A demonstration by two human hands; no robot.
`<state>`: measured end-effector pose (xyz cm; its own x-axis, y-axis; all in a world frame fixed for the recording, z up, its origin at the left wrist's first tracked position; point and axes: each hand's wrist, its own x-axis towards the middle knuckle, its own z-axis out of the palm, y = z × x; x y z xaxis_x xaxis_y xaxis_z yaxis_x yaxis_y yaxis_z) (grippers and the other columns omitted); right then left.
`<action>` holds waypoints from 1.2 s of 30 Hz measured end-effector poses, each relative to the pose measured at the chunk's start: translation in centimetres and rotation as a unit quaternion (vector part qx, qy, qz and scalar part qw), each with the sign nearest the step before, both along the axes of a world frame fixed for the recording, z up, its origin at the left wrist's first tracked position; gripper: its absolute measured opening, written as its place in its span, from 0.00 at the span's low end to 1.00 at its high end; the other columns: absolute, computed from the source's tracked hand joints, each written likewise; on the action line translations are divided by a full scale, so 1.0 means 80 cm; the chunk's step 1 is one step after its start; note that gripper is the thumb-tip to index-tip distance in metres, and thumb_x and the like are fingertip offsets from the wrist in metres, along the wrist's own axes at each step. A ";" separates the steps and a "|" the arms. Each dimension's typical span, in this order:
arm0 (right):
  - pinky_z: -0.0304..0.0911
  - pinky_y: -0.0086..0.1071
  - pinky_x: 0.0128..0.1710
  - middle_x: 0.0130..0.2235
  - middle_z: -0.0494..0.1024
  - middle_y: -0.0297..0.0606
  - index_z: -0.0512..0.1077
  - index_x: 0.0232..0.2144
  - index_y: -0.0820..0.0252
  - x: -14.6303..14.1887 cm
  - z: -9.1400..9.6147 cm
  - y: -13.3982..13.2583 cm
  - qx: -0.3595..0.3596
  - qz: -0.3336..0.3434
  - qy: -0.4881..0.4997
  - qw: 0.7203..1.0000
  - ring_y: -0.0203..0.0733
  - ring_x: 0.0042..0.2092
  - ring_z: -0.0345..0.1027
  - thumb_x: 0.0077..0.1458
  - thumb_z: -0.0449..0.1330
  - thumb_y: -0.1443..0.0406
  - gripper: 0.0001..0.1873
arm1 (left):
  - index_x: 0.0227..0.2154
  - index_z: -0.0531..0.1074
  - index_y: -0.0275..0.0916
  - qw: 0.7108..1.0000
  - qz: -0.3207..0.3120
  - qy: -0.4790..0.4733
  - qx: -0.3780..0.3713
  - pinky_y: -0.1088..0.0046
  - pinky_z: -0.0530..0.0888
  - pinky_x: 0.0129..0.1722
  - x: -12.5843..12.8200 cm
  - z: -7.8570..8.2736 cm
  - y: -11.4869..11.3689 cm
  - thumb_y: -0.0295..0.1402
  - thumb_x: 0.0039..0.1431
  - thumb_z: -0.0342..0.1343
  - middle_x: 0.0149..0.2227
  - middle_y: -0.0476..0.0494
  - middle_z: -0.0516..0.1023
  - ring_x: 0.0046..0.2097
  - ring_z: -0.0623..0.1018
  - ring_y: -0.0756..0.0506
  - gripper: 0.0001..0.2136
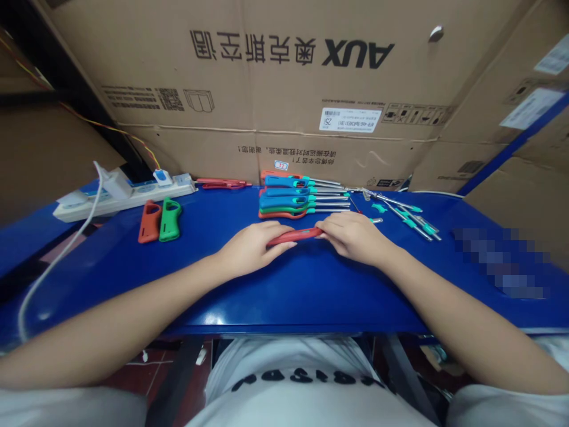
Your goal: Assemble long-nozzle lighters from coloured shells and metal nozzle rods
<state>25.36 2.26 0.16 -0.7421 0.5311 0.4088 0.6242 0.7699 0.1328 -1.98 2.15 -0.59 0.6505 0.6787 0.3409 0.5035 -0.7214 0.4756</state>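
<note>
Centre frame: left hand (249, 246) and right hand (353, 237) each grip an end of the red lighter handle (293, 236), low over the blue table (284, 290). Risk: a slipping grip likely shoves it into the lighter stack (288, 198) just behind.

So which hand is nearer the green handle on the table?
Left. The left hand lies right of the green handle, holding one end of the red lighter; the right hand is farther right, at its other end.
</note>
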 end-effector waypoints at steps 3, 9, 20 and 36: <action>0.61 0.38 0.37 0.36 0.82 0.46 0.78 0.41 0.62 -0.005 0.006 -0.004 -0.026 -0.022 -0.020 0.999 0.47 0.37 0.73 0.69 0.51 0.60 0.17 | 0.54 0.73 0.40 0.996 -0.006 0.068 0.063 0.65 0.74 0.51 -0.003 0.002 -0.002 0.42 0.71 0.48 0.51 0.40 0.80 0.52 0.79 0.41 0.17; 0.61 0.46 0.49 0.51 0.80 0.48 0.73 0.54 0.59 0.025 0.015 0.014 -0.075 -0.084 0.000 0.994 0.55 0.51 0.71 0.59 0.64 0.55 0.23 | 0.50 0.74 0.38 0.990 0.026 0.104 0.090 0.65 0.76 0.46 -0.008 0.005 0.009 0.43 0.71 0.47 0.48 0.38 0.80 0.48 0.80 0.40 0.17; 0.60 0.44 0.48 0.38 0.82 0.44 0.77 0.37 0.59 0.056 0.021 0.029 -0.031 -0.088 0.005 0.996 0.51 0.43 0.72 0.64 0.58 0.61 0.10 | 0.52 0.74 0.38 0.992 0.028 0.093 0.082 0.63 0.75 0.49 -0.017 0.009 0.019 0.44 0.71 0.46 0.52 0.38 0.80 0.51 0.79 0.39 0.19; 0.60 0.40 0.39 0.33 0.76 0.47 0.73 0.39 0.63 0.014 -0.011 0.009 0.028 0.071 0.001 0.997 0.48 0.38 0.64 0.67 0.47 0.67 0.14 | 0.46 0.75 0.36 0.999 -0.028 0.024 0.022 0.69 0.74 0.43 -0.005 -0.010 -0.006 0.42 0.71 0.48 0.43 0.40 0.82 0.42 0.80 0.43 0.15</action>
<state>26.45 3.00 -0.68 -0.8074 0.3967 0.4368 0.5094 0.8422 0.1767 -2.41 1.71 -1.39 0.7037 0.6253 0.3373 0.4825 -0.7691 0.4191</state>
